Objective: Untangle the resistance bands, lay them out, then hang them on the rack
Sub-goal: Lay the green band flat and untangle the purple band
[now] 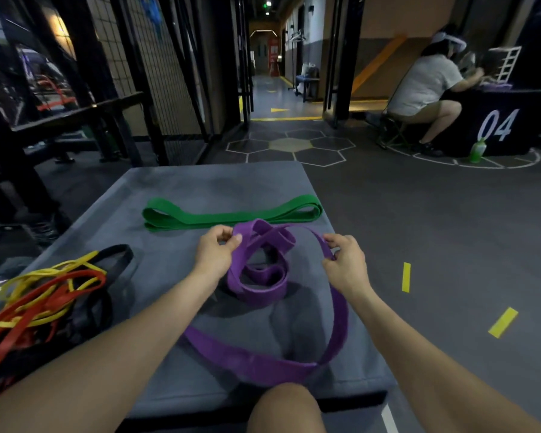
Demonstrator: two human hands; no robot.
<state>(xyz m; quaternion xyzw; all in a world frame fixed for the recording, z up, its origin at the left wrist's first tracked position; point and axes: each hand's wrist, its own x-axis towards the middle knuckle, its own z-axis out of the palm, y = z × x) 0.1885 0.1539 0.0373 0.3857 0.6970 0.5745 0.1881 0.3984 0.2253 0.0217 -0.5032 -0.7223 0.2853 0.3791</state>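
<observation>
A wide purple band (263,285) lies twisted in loops on the grey padded platform (175,189). My left hand (216,254) pinches its knotted upper part, lifted off the pad. My right hand (345,264) grips another strand of the same band to the right; from there a long loop runs down toward my knee. A green band (231,215) lies flat and folded, laid out across the far part of the platform. At the left edge sits a tangled heap of red bands (35,320), yellow bands (53,276) and a black band (122,257).
A black wire-mesh rack and frame (144,73) stands at the back left. A seated person (425,89) works at a black box marked 04 at the far right, with a green bottle (477,150) on the floor. Yellow tape marks (502,321) dot the grey floor.
</observation>
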